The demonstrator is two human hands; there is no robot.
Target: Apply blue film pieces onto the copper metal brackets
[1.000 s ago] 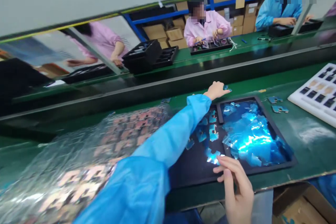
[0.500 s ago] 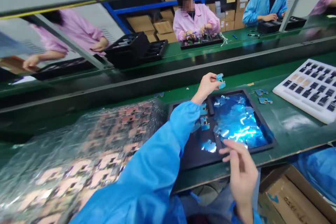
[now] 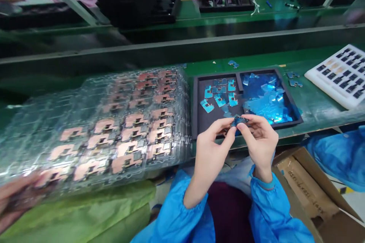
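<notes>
My left hand (image 3: 213, 144) and my right hand (image 3: 261, 140) meet over the near edge of a black tray (image 3: 196, 121). Thumbs and fingertips of both pinch a small circuit board (image 3: 238, 120), which is dark with some blue on it; the fingers partly cover it. In the tray's left compartment lie several boards with blue film (image 3: 219, 100). The right compartment holds a heap of shiny blue film pieces (image 3: 268, 98).
Left of the tray is a stack of clear plastic trays (image 3: 137, 121) with copper-coloured boards; another person's hand (image 3: 17, 193) touches its near left corner. A white holder (image 3: 336, 79) and loose boards (image 3: 295, 82) lie at right. Below stands a cardboard box (image 3: 310, 193). Co-workers sit opposite.
My left hand has come back from beyond the tray with a blue-filmed board to its near edge. My right hand, open before, has closed on the board too. The view has tilted down.
</notes>
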